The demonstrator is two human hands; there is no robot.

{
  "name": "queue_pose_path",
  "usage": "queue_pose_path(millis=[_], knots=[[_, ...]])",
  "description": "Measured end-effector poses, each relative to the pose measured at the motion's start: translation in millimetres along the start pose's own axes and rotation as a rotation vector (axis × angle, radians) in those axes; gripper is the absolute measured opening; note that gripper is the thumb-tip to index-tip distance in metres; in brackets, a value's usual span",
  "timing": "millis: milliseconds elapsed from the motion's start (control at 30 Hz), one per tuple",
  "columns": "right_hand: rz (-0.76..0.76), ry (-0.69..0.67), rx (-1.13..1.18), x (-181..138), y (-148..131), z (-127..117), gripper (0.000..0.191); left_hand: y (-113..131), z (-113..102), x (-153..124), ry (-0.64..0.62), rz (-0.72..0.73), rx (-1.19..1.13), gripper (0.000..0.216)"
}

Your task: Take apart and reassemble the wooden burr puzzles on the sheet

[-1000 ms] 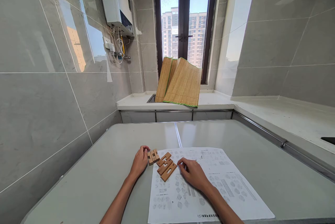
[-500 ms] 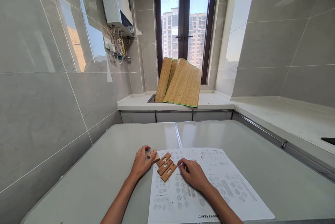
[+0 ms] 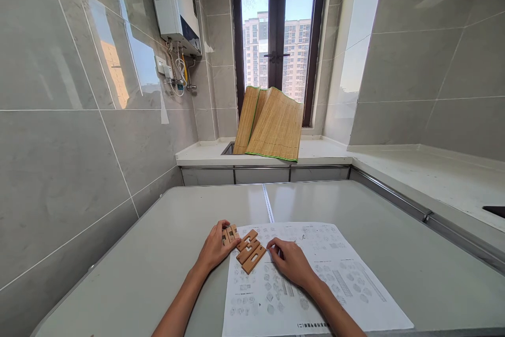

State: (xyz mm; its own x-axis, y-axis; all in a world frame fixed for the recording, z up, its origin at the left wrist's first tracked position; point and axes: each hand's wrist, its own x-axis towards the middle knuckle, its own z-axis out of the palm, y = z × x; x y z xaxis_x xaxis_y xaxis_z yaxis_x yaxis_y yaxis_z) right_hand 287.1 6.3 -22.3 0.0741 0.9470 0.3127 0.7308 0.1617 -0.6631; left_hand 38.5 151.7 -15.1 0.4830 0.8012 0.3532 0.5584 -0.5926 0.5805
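Note:
My left hand (image 3: 215, 246) is closed around a small group of notched wooden blocks (image 3: 231, 233), its thumb along their near side and its fingers behind. Right beside them, three flat wooden puzzle pieces (image 3: 251, 251) with cut-out slots lie side by side at a slant on a printed paper sheet (image 3: 315, 284). Loosely curled, my right hand (image 3: 290, 259) rests on the sheet just right of these flat pieces. Its fingertips are close to the pieces' edge; whether they touch I cannot tell. Nothing shows in its fingers.
The sheet lies on a pale table (image 3: 189, 205) with a seam down the middle. Beyond its far edge, a bamboo mat (image 3: 276, 126) leans on a white counter (image 3: 323, 153) before the window. A water heater (image 3: 173, 6) hangs on the left wall.
The notched blocks in my left hand have turned and show more of their upper faces. My left thumb has moved down to their near side. My right hand has hardly moved.

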Motion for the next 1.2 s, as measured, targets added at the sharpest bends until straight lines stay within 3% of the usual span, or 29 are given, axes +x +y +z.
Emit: queue_pose_path(millis=[300,500,600,667,800,900,1067,1200], knots=[[0.007,-0.009,-0.004,1.4,-1.2,-1.2,0.027,1.3,-2.1,1.6,0.014,-0.068,-0.030,0.055],[0.009,0.005,0.036,0.4,-1.5,-2.2,0.027,10.4,-3.7,2.3,0.105,-0.106,-0.035,0.054],[0.051,0.031,0.235,4.7,2.0,-1.9,0.027,27.6,-1.6,-0.6,0.133,-0.067,-0.065,0.055],[0.123,0.027,0.499,9.2,4.5,-1.7,0.029,43.4,2.7,-2.8,0.108,-0.033,-0.091,0.057],[0.322,-0.040,1.092,15.1,3.5,-5.4,0.044,77.6,19.6,-2.2,0.033,0.097,-0.150,0.057],[0.346,-0.132,1.362,13.8,-2.4,-12.8,0.046,99.5,36.7,2.6,-0.054,0.220,-0.208,0.061],[0.293,-0.161,1.479,10.3,-4.7,-22.4,0.037,120.2,57.9,11.2,-0.151,0.267,-0.249,0.070],[0.340,-0.108,1.485,11.7,2.4,-22.0,0.036,121.5,58.0,12.7,-0.178,0.251,-0.259,0.072]])
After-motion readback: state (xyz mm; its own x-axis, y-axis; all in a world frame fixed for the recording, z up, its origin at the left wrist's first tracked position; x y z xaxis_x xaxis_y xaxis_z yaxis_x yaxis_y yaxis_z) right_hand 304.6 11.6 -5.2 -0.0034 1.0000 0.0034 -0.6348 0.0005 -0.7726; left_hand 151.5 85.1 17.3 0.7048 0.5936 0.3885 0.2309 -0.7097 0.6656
